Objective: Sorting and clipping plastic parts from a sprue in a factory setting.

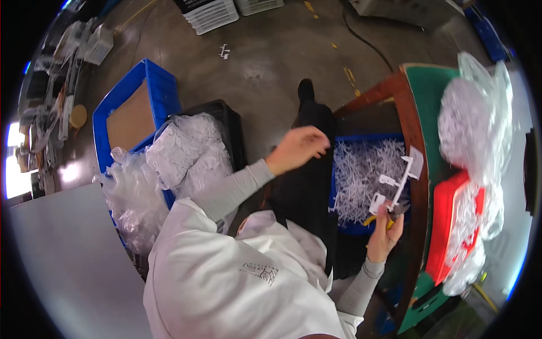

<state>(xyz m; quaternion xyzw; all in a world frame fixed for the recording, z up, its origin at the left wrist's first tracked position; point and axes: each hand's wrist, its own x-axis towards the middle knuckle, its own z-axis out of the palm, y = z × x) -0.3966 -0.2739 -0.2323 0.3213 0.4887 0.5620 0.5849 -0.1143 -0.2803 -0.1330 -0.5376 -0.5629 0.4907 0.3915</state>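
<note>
My right hand [382, 240] is closed round side cutters [400, 209] with yellow handles. The same hand also pinches a white plastic sprue [402, 183] with small flat parts on its branches. Both stand over a blue crate [367, 137] filled with thin white plastic sprue scraps [361, 175]. My left hand [299, 148] hovers above my legs, left of that crate, its fingers curled together. Whatever it may hold is hidden. To its left, clear plastic bags of white parts [189, 148] lie on a black crate [232, 127].
A green-topped table [420, 90] with a wooden edge stands at right, bearing a red bin [443, 226] and a clear bag [468, 121]. At left are a blue crate [161, 85] with cardboard inside and a grey panel [79, 254]. A white scrap [224, 52] lies on the floor.
</note>
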